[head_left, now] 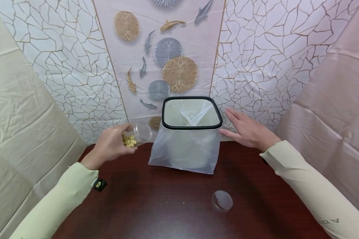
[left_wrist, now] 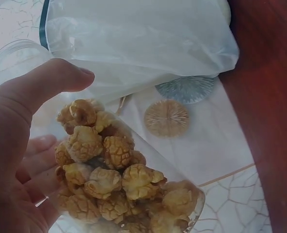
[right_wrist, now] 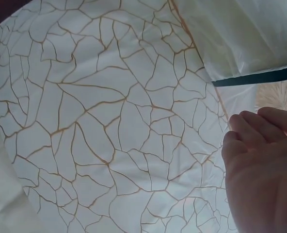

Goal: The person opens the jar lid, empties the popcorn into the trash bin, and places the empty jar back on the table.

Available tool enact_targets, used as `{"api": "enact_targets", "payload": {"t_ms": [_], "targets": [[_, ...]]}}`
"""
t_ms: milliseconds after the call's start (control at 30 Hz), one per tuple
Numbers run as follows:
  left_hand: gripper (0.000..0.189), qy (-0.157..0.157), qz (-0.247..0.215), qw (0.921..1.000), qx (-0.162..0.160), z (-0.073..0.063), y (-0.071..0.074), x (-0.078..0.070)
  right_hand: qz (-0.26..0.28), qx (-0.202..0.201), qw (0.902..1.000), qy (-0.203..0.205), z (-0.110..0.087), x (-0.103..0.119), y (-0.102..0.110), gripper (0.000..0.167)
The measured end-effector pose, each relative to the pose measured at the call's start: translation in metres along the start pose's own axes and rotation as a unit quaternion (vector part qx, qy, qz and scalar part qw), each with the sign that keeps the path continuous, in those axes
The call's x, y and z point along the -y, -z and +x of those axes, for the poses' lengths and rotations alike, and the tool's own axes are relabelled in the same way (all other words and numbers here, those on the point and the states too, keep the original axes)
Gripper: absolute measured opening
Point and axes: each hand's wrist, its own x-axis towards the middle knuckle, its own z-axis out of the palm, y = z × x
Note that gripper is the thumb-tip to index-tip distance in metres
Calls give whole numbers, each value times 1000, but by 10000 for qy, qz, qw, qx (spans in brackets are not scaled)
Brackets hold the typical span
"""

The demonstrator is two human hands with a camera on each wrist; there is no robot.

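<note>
My left hand (head_left: 112, 142) grips a clear plastic jar (head_left: 143, 132), tilted with its mouth toward the bin. Caramel popcorn (left_wrist: 112, 170) fills its lower part, seen close in the left wrist view. At the back of the table stands a pale trash bin (head_left: 192, 113) with a black rim, lined by a translucent white bag (head_left: 185, 149) that hangs down outside. Beside the bin's right side, my right hand (head_left: 249, 131) is held with fingers straight and nothing in it. Whether its fingertips touch the bag is hard to tell.
A round clear lid (head_left: 222, 200) lies on the dark red-brown table (head_left: 155, 212), right of the middle. Behind the bin hangs a patterned cloth (head_left: 257, 59) with fish and round motifs. Plain beige cloth (head_left: 21, 109) hangs at both sides. Tiny pale crumbs dot the table.
</note>
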Motion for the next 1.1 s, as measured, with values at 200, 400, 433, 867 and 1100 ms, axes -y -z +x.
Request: {"api": "enact_targets", "payload": {"t_ms": [200,400,433,867,1100], "targets": [[63,-233,184,9995,-122,21,3,-6,45,-82,9998,148,16,1,2,87],[60,-373,394,9984,-155,40,7,-14,-76,-12,9998,202,31,6,0,89],[61,-364,400,9984,-141,43,8,-15,-109,-11,9996,255,33,7,-2,88],[80,-420,973,9943,-134,77,8,-30,-189,119,9996,194,49,10,-19,85],[71,-746,1137,9902,-321,88,5,-34,17,296,9995,-57,51,8,-27,89]]}}
